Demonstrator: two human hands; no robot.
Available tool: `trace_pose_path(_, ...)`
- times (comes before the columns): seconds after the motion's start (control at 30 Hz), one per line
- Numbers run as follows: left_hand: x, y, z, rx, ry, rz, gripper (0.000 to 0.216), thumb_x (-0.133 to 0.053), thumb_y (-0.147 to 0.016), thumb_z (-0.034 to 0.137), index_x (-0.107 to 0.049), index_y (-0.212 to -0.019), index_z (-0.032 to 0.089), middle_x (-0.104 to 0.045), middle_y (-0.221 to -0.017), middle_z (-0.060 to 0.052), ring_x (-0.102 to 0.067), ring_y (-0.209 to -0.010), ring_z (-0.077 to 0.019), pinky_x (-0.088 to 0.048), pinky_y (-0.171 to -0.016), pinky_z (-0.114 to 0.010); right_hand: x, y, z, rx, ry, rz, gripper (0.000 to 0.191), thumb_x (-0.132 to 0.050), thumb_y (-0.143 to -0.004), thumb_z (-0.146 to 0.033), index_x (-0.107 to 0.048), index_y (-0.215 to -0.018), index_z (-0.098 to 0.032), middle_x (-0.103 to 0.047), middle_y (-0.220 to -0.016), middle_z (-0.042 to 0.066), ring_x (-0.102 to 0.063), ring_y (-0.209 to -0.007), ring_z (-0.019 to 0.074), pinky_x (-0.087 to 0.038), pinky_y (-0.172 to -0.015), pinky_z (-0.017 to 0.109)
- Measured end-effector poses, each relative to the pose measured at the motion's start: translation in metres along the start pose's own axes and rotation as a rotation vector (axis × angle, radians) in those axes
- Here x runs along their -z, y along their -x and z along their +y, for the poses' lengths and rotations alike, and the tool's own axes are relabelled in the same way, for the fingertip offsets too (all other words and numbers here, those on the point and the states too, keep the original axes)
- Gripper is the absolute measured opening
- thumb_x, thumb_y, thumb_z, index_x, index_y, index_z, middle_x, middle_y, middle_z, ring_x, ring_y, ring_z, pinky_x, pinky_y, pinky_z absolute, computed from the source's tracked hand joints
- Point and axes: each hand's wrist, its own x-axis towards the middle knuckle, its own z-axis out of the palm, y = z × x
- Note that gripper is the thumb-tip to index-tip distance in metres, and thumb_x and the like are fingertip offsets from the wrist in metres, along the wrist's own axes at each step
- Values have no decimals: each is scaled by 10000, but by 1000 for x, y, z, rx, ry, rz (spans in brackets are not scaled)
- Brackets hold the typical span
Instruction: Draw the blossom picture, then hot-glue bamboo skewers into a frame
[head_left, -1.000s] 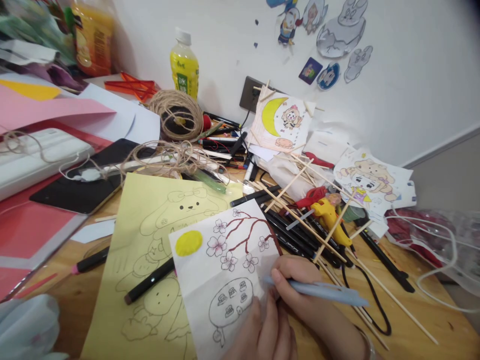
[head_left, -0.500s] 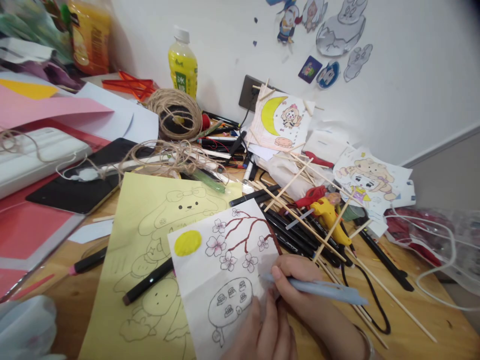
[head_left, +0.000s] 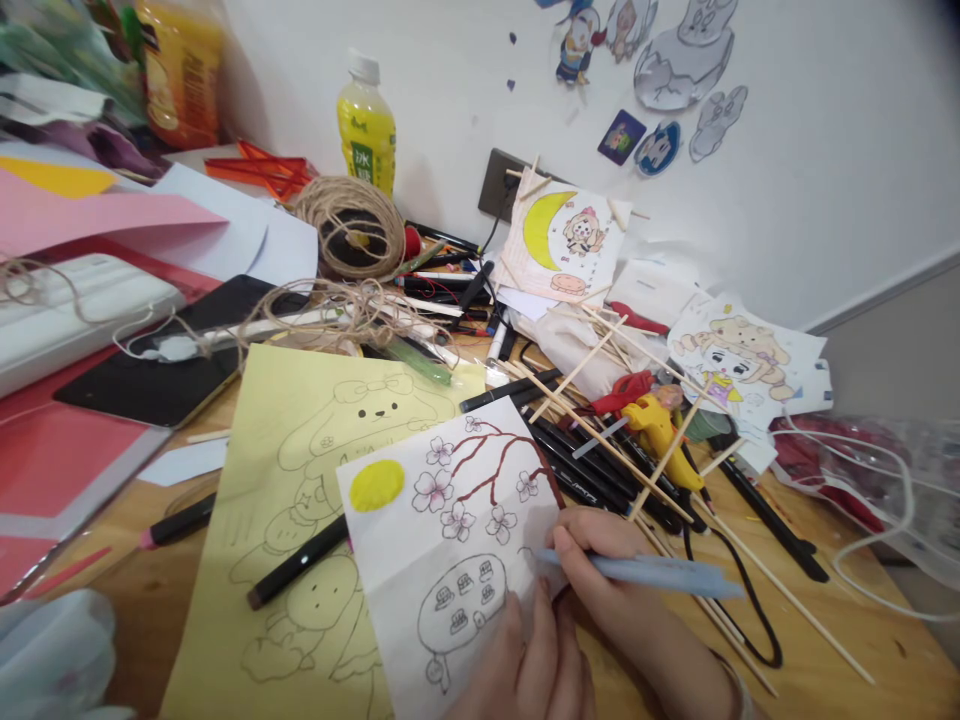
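Observation:
My right hand (head_left: 604, 560) is closed around a light blue pen (head_left: 652, 572), its tip down on a white sheet of paper (head_left: 480, 460). Just left of the tip is a short curved line. The sheet bears a yellow disc, a brown branch with pink-centred blossoms, and an outlined oval with small figures inside. On the sheet's lower part my left hand (head_left: 532, 660) lies flat, fingers stretched out. Beneath the sheet is a yellow paper (head_left: 217, 600) with a pencil-like drawing of a long-eared character. A black marker (head_left: 300, 562) rests across it, partly under the white sheet.
Thin wooden sticks (head_left: 600, 430), a yellow glue gun (head_left: 664, 440) and several black markers (head_left: 585, 480) crowd the right side. Behind are twine (head_left: 352, 225), a drink bottle (head_left: 365, 125) and a stick-framed moon drawing (head_left: 562, 240). A black tablet (head_left: 142, 380) lies left.
The pen and my right hand have shifted slightly to the right. A short curved line now shows more clearly beside the tip. My left hand stays in place.

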Motion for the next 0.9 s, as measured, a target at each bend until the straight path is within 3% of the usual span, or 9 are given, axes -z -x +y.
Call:
trace_pose_path(0.33,-2,-1,2,15,4,13,231,-444,-890,260,-628,-1006,184,-663,-1018,-41,-597,-944,-251,-348,-825,-443,1,-1,0,67,114,-114,332,-381,-865,-183,-376,-534,-209,-449,-485,-39,-443,-461,92,-346,-454,210)
trace_pose_path(0.9,-4,1,6,36,13,-9,216,-459,-892,283,-614,-1011,191,-659,-1032,-37,-583,-956,-246,-344,-846,-444,3,0,1,28,-3,-137,330,-395,-864,-187,-403,-534,-207,-491,-495,-31,-479,-482,100,-371,-495,216)
